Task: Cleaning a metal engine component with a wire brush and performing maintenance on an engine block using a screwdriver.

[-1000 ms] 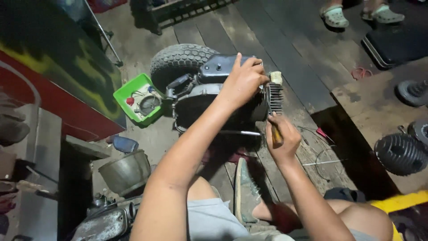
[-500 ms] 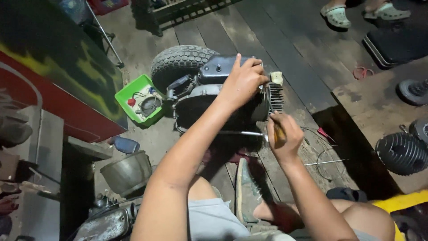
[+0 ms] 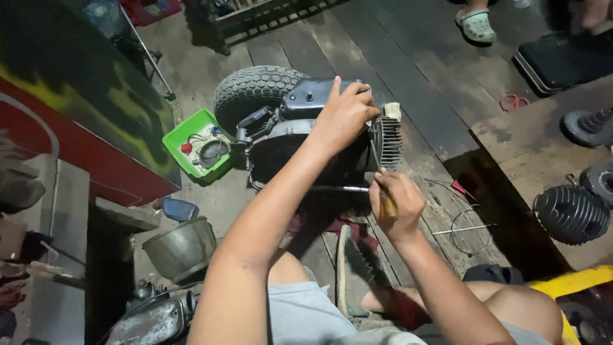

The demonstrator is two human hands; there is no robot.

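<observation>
Engine block [image 3: 306, 147], small and dark, lies on the plank floor [image 3: 396, 57] right in front of the seated person's knees, with a knobby tyre [image 3: 252, 92] touching its far left side and pale cooling fins [image 3: 389, 142] on its right end. Over the top of it the left hand [image 3: 345, 115] is spread, fingers curled down onto the housing beside the fins and pressing on it. Just below the fins the right hand [image 3: 396, 204] is closed tight around a yellow-handled screwdriver [image 3: 385, 199], whose thin shaft slants up to the engine's right end; where the tip sits I cannot tell. A metal rod [image 3: 341, 188] sticks out sideways from under the engine toward that hand. Left of the tyre sits a green tray [image 3: 185, 137] with small parts in it, and nearer the person, at the left, a dented grey metal bowl [image 3: 182, 246]. Loose wire [image 3: 463, 220] and a red-handled tool [image 3: 461, 188] lie on the boards to the right of the right hand. Farther right, on a raised wooden platform [image 3: 530, 140], rests a black finned cylinder [image 3: 570, 214]. At the far edge of the floor another person's foot in a pale sandal [image 3: 476, 25] shows
</observation>
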